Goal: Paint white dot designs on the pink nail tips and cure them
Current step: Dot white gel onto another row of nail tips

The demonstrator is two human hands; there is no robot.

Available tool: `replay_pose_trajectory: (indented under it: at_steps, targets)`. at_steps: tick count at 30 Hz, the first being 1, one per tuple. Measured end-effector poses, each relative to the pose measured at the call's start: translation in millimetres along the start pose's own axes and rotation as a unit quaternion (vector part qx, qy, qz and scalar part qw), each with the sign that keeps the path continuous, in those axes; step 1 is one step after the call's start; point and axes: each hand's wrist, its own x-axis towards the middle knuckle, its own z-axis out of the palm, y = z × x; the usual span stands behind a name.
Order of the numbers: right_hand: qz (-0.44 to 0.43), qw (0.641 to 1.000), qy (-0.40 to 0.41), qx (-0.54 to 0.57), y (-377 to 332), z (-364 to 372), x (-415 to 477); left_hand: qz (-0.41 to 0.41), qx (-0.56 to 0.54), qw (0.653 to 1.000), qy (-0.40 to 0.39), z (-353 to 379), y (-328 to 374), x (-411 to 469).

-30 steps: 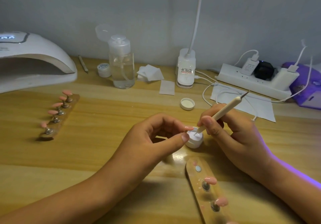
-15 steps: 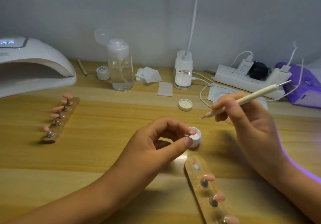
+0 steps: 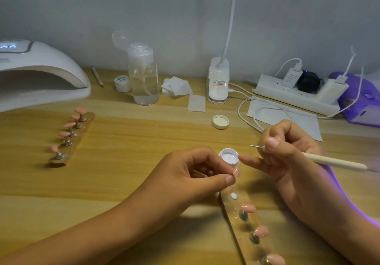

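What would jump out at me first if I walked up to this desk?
At the centre, the left hand pinches a pink nail tip beside a small open pot of white paint, while the right hand holds a slim dotting pen. At far left sits a big white curing lamp, a row of pink tips on a wooden strip before it.

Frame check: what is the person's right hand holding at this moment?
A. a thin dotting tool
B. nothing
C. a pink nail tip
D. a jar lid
A: the right hand grips the dotting tool, its metal end pointing left near the open white jar, while the left hand pinches the pink nail tip.
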Motion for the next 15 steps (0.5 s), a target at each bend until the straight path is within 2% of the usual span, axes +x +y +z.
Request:
replay_pose_trajectory:
  at_steps: [15]
  targets:
    - [0.058, 0.998, -0.032, -0.006, 0.4, 6.5, -2.7, 0.009, 0.013, 1.000, -0.022, 0.0, -3.1, 0.2]
